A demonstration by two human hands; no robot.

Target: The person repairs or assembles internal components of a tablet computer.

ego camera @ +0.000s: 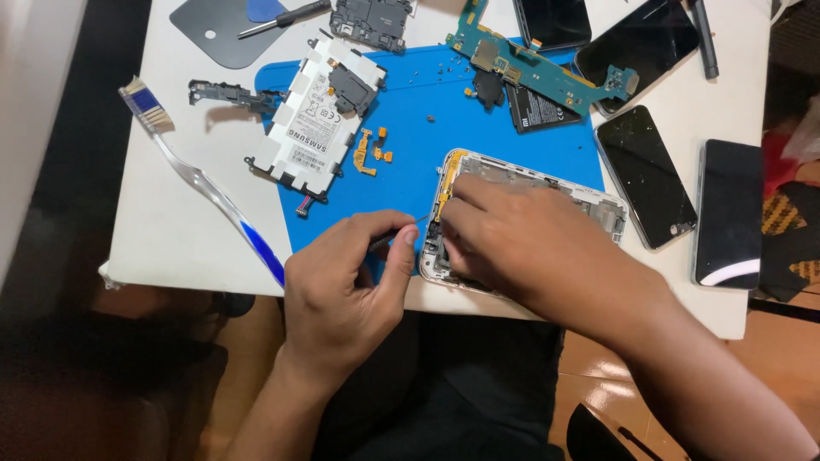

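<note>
Blue mat (427, 128) work: opened tablet frame (598, 205) lying at its near edge.
I'm pinching a thin tool (395, 235) in my left hand (342, 290), its tip at the frame; my right hand (521, 248) is pressing the frame down.

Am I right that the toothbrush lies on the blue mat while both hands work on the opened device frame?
Not quite. In the head view the toothbrush lies on the white table, left of the blue mat. The left hand and right hand do work on the opened device frame.
</note>
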